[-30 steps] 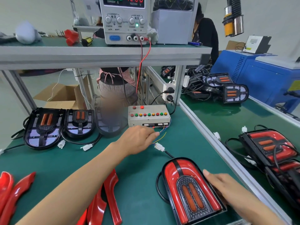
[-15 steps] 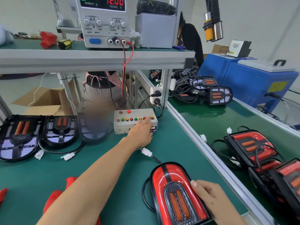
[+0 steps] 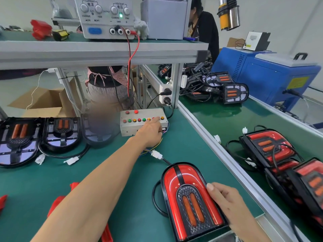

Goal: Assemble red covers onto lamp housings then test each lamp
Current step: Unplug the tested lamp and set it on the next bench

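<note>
Across the middle of the frame, the left hand [image 3: 150, 132] reaches out on a straight arm, one fingertip on a button of the grey switch box [image 3: 143, 121], its grip holding nothing. At lower right, the right hand [image 3: 225, 203] grips the edge of the red-covered lamp [image 3: 190, 199] lying flat on the green tabletop [image 3: 87, 172].

Left hand [image 3: 150, 132] outstretched, right hand [image 3: 225, 201] seemingly curled.
</note>
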A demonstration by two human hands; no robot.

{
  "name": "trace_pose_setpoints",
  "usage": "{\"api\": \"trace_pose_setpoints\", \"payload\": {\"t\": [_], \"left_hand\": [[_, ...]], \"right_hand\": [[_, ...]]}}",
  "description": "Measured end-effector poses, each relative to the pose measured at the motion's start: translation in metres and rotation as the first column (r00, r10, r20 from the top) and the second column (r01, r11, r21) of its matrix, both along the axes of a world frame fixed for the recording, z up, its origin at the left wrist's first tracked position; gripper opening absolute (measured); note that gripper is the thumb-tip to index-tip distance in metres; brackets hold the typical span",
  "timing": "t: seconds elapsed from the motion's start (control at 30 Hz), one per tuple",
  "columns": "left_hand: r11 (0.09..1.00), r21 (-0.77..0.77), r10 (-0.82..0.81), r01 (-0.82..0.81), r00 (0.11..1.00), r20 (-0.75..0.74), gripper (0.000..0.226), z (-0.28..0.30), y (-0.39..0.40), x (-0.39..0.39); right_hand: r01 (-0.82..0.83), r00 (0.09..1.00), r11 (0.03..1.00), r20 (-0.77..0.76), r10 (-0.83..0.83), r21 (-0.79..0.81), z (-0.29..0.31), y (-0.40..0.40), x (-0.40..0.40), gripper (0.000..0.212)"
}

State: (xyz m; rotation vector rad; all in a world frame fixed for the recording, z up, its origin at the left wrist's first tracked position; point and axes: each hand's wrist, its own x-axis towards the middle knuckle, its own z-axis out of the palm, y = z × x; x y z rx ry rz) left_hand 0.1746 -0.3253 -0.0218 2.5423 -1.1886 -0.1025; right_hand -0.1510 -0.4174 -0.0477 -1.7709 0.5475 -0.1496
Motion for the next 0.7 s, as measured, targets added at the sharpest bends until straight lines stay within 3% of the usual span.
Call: {"api": "trace_pose_setpoints", "payload": {"t": [0.3, 0.7], "left_hand": [[1.0, 0.009, 0.003, -0.004, 0.999, 0.047, 0.029, 0.0079, -0.0055, -0.004], [1.0, 0.012, -0.02, 0.021, 0.998, -0.064, 0.025, 0.0101, -0.0006, 0.003]], "right_hand": [[-0.011, 1.0, 0.999, 0.001, 0.011, 0.037, -0.0011, 0.0, -0.0002, 0.051], [0.016, 1.0, 0.993, 0.002, -0.016, 0.114, -0.0028, -0.0031, 0.0016, 0.044]]}}
